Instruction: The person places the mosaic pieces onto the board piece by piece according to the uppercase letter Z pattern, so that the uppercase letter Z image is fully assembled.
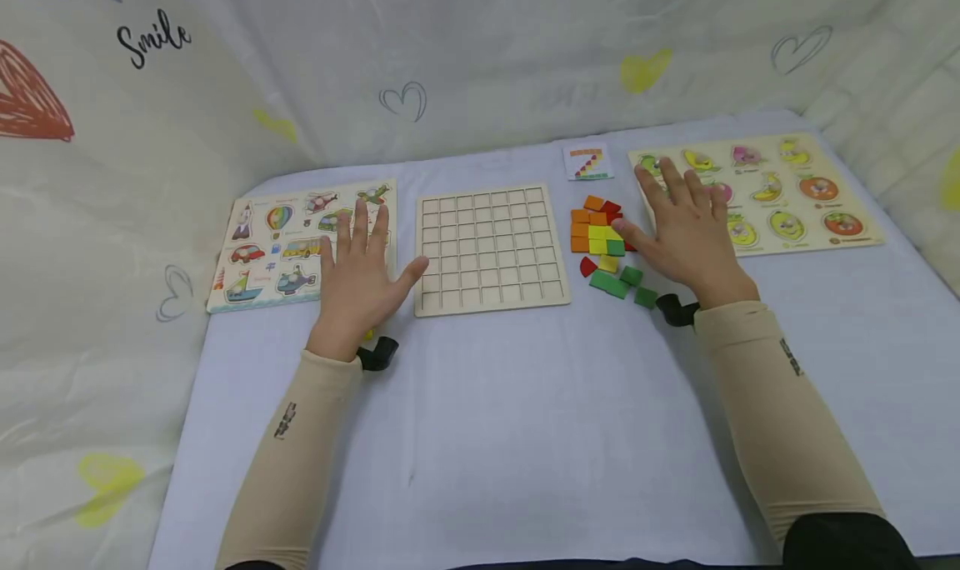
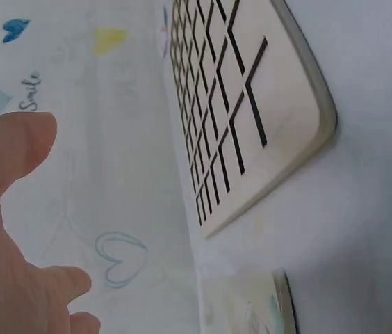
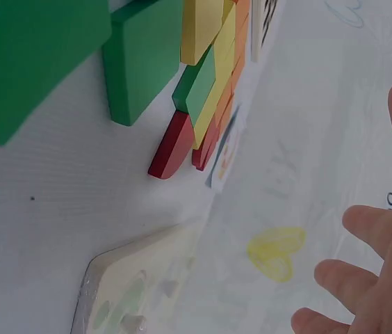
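My left hand (image 1: 360, 282) is spread flat with straight fingers over the right part of a vehicle picture puzzle board (image 1: 258, 282), its thumb near the left edge of a wooden grid board (image 1: 491, 249). The grid squares hold no pieces. My right hand (image 1: 690, 232), fingers also spread, is over the left end of a fruit picture puzzle board (image 1: 810, 220). Beside its thumb lie small orange, yellow, red and green blocks (image 1: 596, 232). In the right wrist view, green blocks (image 3: 144, 62) and a red rounded piece (image 3: 172, 146) show close up. Both hands hold nothing.
A small pattern card (image 1: 588, 162) lies behind the blocks. A bit of yellow (image 1: 368, 335) shows beside my left wrist. White cloth covers the table (image 1: 525, 437), and a printed curtain (image 1: 487, 70) rises behind it.
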Tool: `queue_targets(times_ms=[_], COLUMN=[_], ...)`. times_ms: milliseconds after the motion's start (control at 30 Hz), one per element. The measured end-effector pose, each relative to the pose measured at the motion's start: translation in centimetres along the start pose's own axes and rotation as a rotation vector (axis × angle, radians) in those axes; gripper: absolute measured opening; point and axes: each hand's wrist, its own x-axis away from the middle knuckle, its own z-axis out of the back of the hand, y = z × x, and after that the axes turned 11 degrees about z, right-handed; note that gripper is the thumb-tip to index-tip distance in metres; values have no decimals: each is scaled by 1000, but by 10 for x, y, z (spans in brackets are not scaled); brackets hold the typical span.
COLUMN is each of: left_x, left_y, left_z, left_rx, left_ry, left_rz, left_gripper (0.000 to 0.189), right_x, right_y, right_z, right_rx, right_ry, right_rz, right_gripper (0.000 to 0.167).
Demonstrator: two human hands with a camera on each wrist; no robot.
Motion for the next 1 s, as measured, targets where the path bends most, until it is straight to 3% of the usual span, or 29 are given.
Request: queue_targets(times_ms=[333,533,833,1000], left_x=[15,23,29,32], left_y=[20,25,30,34], left_z=[-14,-27,-38,-41], left_rx=[166,179,132,152], left_ry=[-131,-203,-195,-196], left_rz=[-69,-70,-54,-56], left_gripper=[102,95,88,86], right_x=[-5,-13,-46,-73], right_y=[3,4,1,-1], right_z=[-3,-6,0,3], right_rx=[-20,-41,-7,-16], right_ry=[-21,-45,-151,-285], right_rz=[12,22,73,79], right_gripper=[88,88,85,65])
